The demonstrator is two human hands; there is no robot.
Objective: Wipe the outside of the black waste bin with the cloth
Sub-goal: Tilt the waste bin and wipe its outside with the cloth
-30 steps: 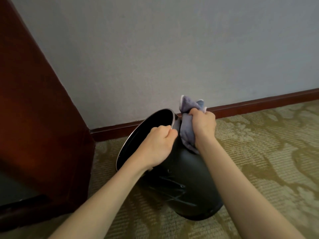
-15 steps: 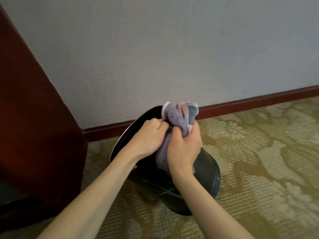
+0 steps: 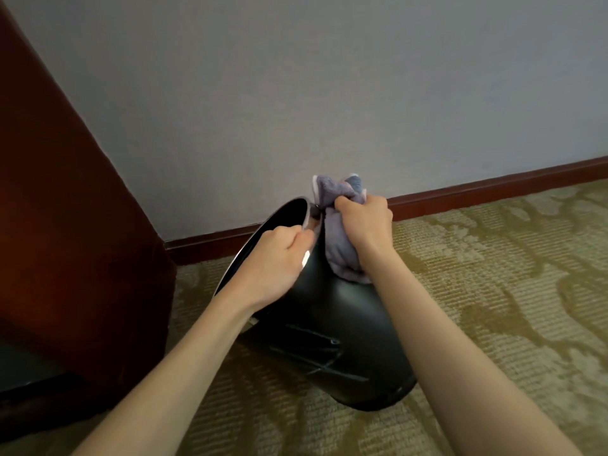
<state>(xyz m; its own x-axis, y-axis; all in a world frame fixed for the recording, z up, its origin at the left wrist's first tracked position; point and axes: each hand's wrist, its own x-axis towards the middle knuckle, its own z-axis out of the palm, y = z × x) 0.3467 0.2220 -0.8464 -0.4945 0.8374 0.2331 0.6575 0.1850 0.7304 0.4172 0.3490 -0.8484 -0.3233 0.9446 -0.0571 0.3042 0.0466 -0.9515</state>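
Bin: the black waste bin (image 3: 332, 327) is glossy and smooth, with a thin silvery rim around its dark mouth and some raised ridges moulded low on its side. It is tipped over to the left, mouth facing the wooden furniture, base edge down on the carpet.
Where it sits: on the floor near the wall, just beside the dark cabinet (image 3: 65, 258).
Cloth: the cloth (image 3: 340, 251) is a soft lilac-grey towel, bunched up, with paler edging poking out at the top. Its lower fold is pressed against the bin's upper outside wall, near the rim.
Floor: olive and beige carpet (image 3: 493, 291) with a leafy woven pattern.
Room: plain pale grey wall (image 3: 329, 93), with a reddish-brown skirting board (image 3: 493, 189) along its foot.
Left hand: the left hand (image 3: 276, 261) is curled closed over the bin's rim, thumb outside, steadying the tilt; bare forearm stretched out.
Right hand: the right hand (image 3: 365, 222) is fisted tight around the bunched cloth, knuckles up, pushing it onto the bin.
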